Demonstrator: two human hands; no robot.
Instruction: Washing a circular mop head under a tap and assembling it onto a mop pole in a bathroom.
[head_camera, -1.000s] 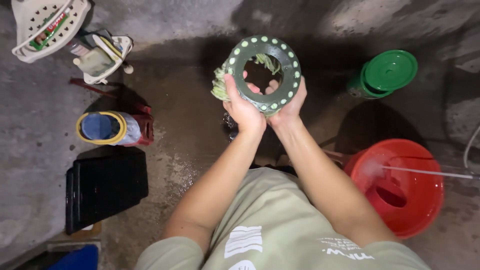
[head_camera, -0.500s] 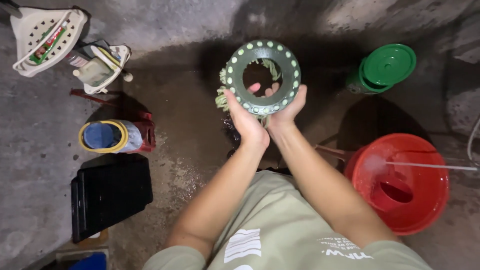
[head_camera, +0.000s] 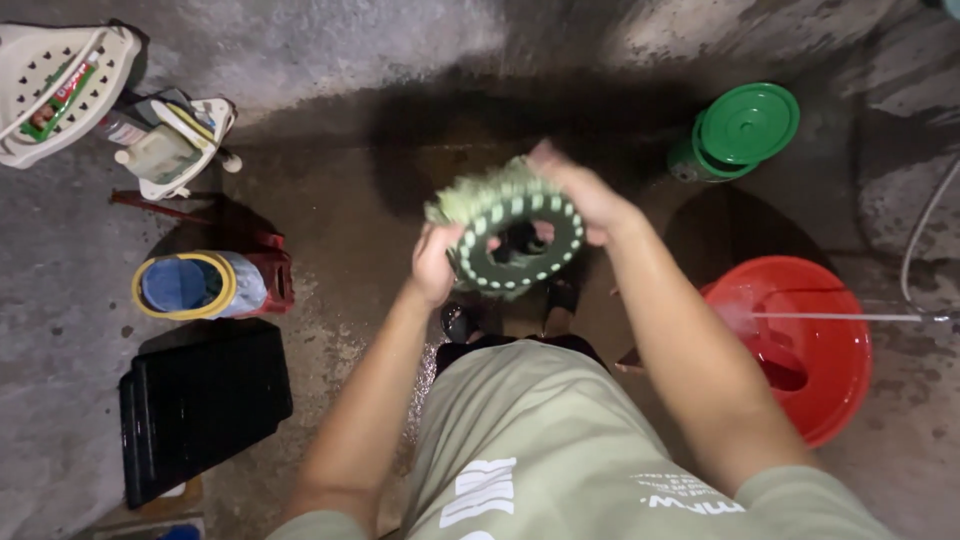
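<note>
I hold a round green ring-shaped brush (head_camera: 510, 235) with a row of pale dots on its face and green bristles along its upper left edge. My left hand (head_camera: 437, 262) grips its lower left rim. My right hand (head_camera: 578, 190) grips the upper right rim. The ring is tilted and blurred, held over wet concrete floor (head_camera: 340, 220). Through its hole I see dark footwear below.
A red bucket (head_camera: 800, 350) with a thin stream of water stands at right. A green lidded container (head_camera: 740, 128) is at upper right. Left: a yellow-rimmed blue tub (head_camera: 185, 285), a black box (head_camera: 200, 405), white baskets (head_camera: 55, 85) with toiletries.
The ring has turned from flat-facing to tilted, and dropped lower. My right hand moved from its lower edge to its top right rim. The view shifted slightly.
</note>
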